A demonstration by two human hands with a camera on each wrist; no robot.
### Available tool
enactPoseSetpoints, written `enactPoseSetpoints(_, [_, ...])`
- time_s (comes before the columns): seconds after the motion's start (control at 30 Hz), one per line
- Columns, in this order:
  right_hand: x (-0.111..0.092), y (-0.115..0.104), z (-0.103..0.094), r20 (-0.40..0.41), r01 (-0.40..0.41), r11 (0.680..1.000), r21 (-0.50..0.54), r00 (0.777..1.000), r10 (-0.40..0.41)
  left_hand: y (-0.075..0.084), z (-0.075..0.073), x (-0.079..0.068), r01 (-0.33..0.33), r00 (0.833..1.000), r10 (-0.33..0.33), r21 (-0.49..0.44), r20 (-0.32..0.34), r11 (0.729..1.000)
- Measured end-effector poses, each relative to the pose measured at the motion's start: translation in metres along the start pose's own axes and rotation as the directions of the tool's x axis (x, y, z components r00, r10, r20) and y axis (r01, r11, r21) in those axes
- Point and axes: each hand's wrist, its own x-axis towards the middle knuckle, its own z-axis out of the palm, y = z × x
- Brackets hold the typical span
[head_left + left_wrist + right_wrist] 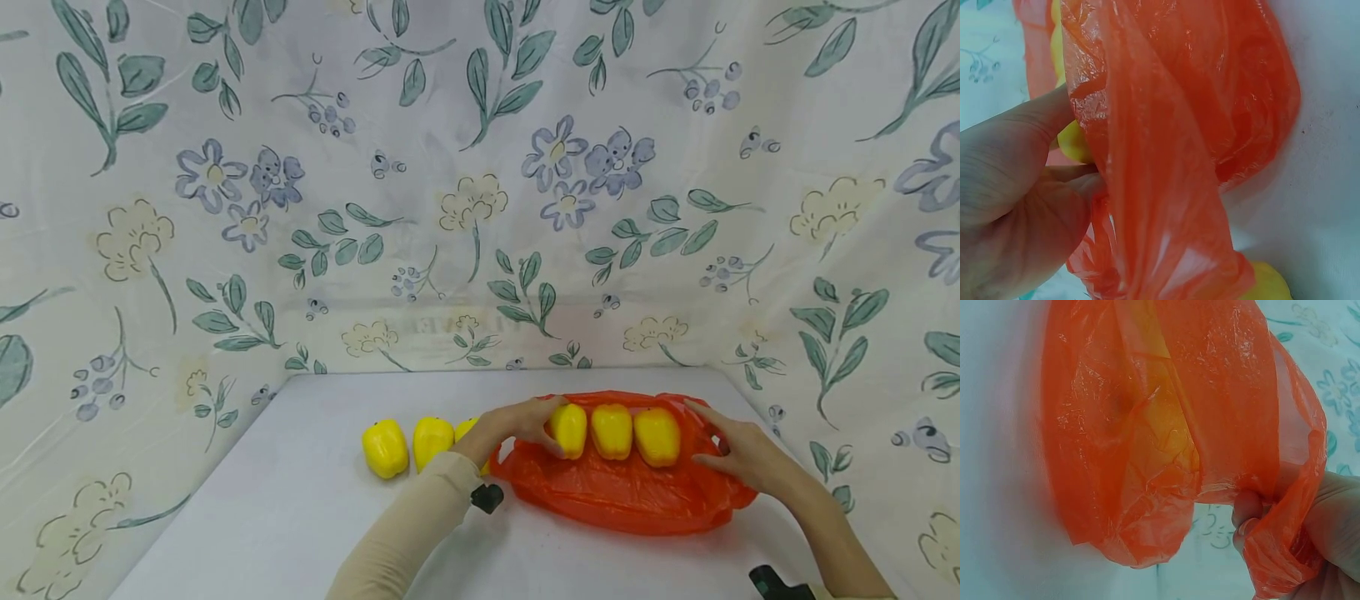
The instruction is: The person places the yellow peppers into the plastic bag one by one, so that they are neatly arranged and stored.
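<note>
Your right hand (742, 454) pinches the edge of the red bag (615, 504) on the worktop (262, 500); your left hand (521, 425) meets the yellow peppers (612, 433), its closure indeterminable. Expect light, limp, slippery film: grip gathered rim.

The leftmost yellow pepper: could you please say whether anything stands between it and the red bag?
Yes: the second pepper and third pepper, the latter partly behind the left wrist, sit between the leftmost pepper and the red bag.
</note>
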Motion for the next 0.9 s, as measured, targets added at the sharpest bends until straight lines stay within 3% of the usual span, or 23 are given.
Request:
enactPoseSetpoints(0.43, [0.000,0.001,-0.001,0.001,-0.001,1.000,0.007,1.000,0.001,-0.002,0.005,0.003,0.024,1.000,-0.024,0.033,-0.011,0.999])
enactPoseSetpoints(0.63, [0.000,0.000,-0.001,0.003,-0.006,1.000,0.009,1.000,0.006,-0.002,0.001,-0.002,-0.017,1.000,0.017,0.028,-0.019,0.999])
enactPoseSetpoints(0.9, [-0.001,0.000,-0.001,-0.011,0.014,1.000,-0.008,1.000,-0.014,-0.006,-0.009,-0.022,-0.140,0.987,0.145,0.068,-0.068,0.988])
